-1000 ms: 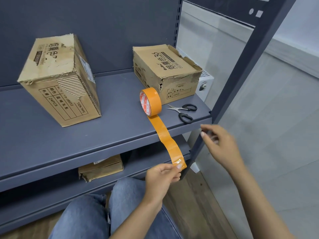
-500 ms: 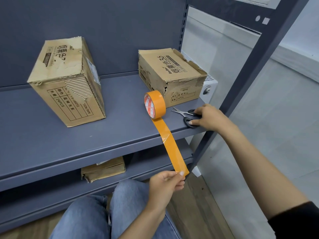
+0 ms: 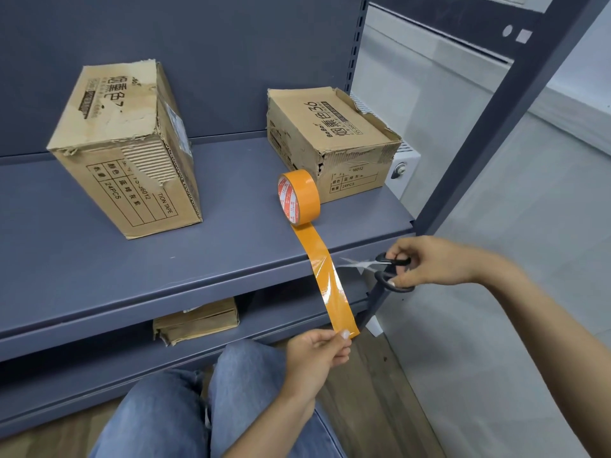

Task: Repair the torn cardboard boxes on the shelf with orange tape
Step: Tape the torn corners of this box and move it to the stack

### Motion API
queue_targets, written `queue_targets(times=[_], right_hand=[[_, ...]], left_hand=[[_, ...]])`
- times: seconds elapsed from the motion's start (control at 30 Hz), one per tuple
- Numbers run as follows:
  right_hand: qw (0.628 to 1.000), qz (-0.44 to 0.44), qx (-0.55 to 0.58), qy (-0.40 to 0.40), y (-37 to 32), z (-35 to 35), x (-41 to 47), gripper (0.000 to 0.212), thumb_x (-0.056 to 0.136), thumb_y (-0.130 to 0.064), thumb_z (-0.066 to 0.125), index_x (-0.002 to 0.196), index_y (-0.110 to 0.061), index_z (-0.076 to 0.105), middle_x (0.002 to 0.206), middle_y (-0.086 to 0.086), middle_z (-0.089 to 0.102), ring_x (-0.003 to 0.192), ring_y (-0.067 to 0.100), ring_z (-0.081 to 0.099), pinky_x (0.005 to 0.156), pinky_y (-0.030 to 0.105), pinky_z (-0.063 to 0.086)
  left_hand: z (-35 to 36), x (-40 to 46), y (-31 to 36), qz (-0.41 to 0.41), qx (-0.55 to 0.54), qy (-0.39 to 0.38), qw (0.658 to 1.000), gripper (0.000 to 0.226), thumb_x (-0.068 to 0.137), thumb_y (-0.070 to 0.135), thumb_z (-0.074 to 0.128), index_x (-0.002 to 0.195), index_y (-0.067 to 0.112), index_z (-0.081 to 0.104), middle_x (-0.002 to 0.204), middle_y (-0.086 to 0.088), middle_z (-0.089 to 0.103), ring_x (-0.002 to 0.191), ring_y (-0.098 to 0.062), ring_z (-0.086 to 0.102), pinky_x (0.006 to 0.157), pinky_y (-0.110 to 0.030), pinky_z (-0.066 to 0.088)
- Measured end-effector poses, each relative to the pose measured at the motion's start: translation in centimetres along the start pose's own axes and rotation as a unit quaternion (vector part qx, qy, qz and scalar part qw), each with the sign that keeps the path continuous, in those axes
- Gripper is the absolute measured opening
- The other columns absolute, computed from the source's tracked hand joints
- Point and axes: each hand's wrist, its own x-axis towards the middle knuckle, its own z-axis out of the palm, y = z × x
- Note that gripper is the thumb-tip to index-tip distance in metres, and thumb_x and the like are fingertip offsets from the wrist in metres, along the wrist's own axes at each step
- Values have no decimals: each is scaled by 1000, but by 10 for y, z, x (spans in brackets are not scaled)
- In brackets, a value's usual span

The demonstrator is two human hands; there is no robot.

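Observation:
An orange tape roll (image 3: 300, 197) stands on edge on the grey shelf (image 3: 99, 259). A strip of tape (image 3: 327, 282) runs from it down over the shelf's front edge. My left hand (image 3: 317, 355) pinches the strip's free end below the shelf. My right hand (image 3: 426, 262) grips black-handled scissors (image 3: 383, 267), blades open and pointing left, close to the strip's right edge. Two torn cardboard boxes stand on the shelf: a tall one (image 3: 129, 150) at the left and a lower one (image 3: 334, 143) behind the roll.
A flattened cardboard piece (image 3: 198, 322) lies on the lower shelf. The shelf's dark upright post (image 3: 489, 127) slants up at the right, just behind my right hand. My knees in blue jeans (image 3: 205, 408) are below, over a wooden floor.
My right hand took the scissors off the shelf and brought them down to the strip's right side. My left hand kept hold of the tape end.

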Motion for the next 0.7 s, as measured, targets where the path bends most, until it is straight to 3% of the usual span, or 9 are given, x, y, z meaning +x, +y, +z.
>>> queue_targets(times=[0.23,0.33,0.53,0.7], right_hand=[[993,1,38,-109,7,9,14,17,90,-26,67,105,-18,64,85,1,64,76,12,57,70,24,48],[991,-3,50,-122,6,10,22,28,84,-37,67,104,-18,67,82,4,58,76,15,54,68,26,47],[990,-7,15,-139,2,6,34,24,98,-24,55,109,-7,67,79,-1,57,73,16,50,67,23,44],[988,-18,11,-154,-5,5,41,29,95,-31,56,105,-6,67,81,0,60,76,17,49,67,25,43]], left_hand=[[-3,1,-1,9,11,-6,1000,14,84,13,72,90,0,70,80,-9,75,72,-13,71,63,-17,54],[-3,2,-1,11,13,-6,1000,13,84,12,72,89,0,70,80,-9,75,72,-12,70,63,-17,54],[-1,5,-1,11,24,-6,1000,15,84,12,72,91,-1,69,83,-12,74,68,-10,69,62,-17,54],[-2,5,-1,14,25,-4,1000,10,85,11,71,87,2,68,81,-11,74,66,-9,69,61,-16,53]])
